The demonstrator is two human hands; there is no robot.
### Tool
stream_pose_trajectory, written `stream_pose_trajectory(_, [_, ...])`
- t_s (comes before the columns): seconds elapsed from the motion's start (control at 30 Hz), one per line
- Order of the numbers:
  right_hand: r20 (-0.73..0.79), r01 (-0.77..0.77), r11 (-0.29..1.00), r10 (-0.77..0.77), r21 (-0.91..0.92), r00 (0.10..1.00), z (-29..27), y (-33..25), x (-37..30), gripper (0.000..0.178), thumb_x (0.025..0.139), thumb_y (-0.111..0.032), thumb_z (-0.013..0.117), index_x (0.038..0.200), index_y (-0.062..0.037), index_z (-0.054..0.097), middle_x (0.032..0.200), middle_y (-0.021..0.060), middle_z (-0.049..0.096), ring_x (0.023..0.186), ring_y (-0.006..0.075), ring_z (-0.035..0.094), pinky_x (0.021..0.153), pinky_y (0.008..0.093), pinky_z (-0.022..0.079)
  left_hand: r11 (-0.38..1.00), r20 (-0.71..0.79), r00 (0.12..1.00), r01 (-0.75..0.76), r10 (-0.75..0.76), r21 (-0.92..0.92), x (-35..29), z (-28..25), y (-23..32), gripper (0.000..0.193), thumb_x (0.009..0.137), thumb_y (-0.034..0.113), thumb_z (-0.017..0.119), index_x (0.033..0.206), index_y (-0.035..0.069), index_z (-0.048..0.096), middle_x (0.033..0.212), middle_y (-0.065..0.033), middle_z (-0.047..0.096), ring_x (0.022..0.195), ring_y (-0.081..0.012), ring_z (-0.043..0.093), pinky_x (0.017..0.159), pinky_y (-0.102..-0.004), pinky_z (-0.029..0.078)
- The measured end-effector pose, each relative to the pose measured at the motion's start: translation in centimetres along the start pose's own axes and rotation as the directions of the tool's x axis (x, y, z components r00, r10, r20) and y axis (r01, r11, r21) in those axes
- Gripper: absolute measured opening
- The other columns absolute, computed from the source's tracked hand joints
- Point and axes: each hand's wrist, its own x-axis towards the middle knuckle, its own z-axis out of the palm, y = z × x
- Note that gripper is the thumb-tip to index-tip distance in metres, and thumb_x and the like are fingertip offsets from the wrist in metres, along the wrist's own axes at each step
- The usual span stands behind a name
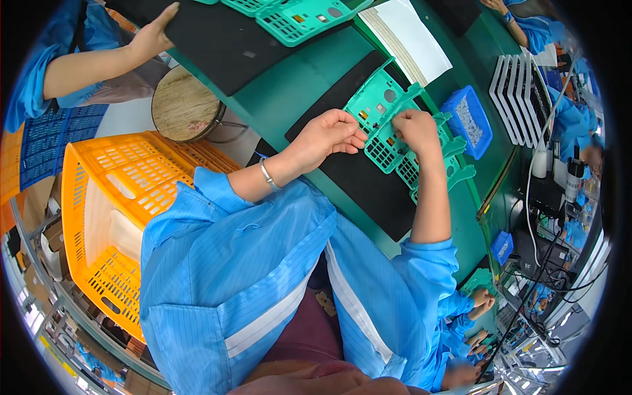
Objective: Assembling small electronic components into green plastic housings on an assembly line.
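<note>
Jacket [191, 289], blue with white bands, fills the bottom of my feed, its sleeves up off both forearms. From here I see the left hand [331, 140], a silver bangle [267, 174] at its wrist; its fingers curl toward the thumb at the near edge of the green panels [374, 99]. The right hand [417, 131] bends down over them, fingers drawn together — I cannot tell whether either hand grips a small part, as the fingertips are partly hidden from me. The panels lie side by side on a black mat [368, 197] on the green table [257, 108], their grilles toward the wearer.

To the wearer's left I have an orange crate [158, 174] and, past it, a round wood-topped stool [184, 99]. Just beyond the panels sits a blue bin [477, 151] of small pale parts, with white paper [421, 36] near the panels' far end. White racks [517, 99] stand in a row past the bin. At upper left a co-worker's hand [153, 36] is at the edge of a second mat [230, 59] — more green panels lie on that one. Farther off, at lower right, other workers' hands [482, 298] show small.
</note>
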Motion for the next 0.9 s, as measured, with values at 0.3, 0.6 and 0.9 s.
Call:
stream_pose_trajectory(0.3, [-0.252, 0.105, 0.976, -0.152, -0.189, 0.956, 1.3, -0.8, -2.7, 0.021, 0.078, -0.02, 0.056, 0.088, -0.0063, 0.067, 0.079, 0.0139, 0.065, 0.077, 0.0333, 0.061, 0.071, 0.0416, 0.049, 0.996, -0.019, 0.998, -0.057, 0.056, -0.076, 0.4, -0.6, 0.0, 0.014, 0.09, 0.013, 0.056, 0.101, 0.005, 0.056, 0.091, -0.0038, 0.061, 0.08, -0.0092, 0.058, 0.074, -0.0215, 0.048])
stream_pose_trajectory(0.6, [-0.462, 0.343, 0.816, -0.554, -0.465, 0.692, 5.0, 0.8, -5.6, 0.034, 0.072, 0.002, 0.056, 0.104, -0.0033, 0.062, 0.102, 0.0102, 0.058, 0.089, 0.0295, 0.055, 0.077, 0.0383, 0.047, 0.978, -0.067, 0.997, -0.06, 0.048, -0.198, 1.1, -1.5, 0.8, 0.016, 0.089, 0.014, 0.059, 0.1, 0.003, 0.057, 0.091, -0.006, 0.063, 0.08, -0.0107, 0.061, 0.073, -0.0235, 0.051])
stream_pose_trajectory(0.9, [-0.399, 0.404, 0.903, -0.427, -0.146, 0.811, 2.7, -0.6, -6.0, 0.025, 0.078, -0.004, 0.058, 0.102, -0.0048, 0.063, 0.107, 0.0107, 0.06, 0.094, 0.0279, 0.059, 0.079, 0.035, 0.049, 0.958, -0.044, 0.999, -0.013, 0.0, -0.285, 1.1, -1.9, 1.2, 0.016, 0.089, 0.015, 0.058, 0.101, 0.004, 0.058, 0.091, -0.0054, 0.063, 0.081, -0.0112, 0.061, 0.074, -0.0232, 0.051])
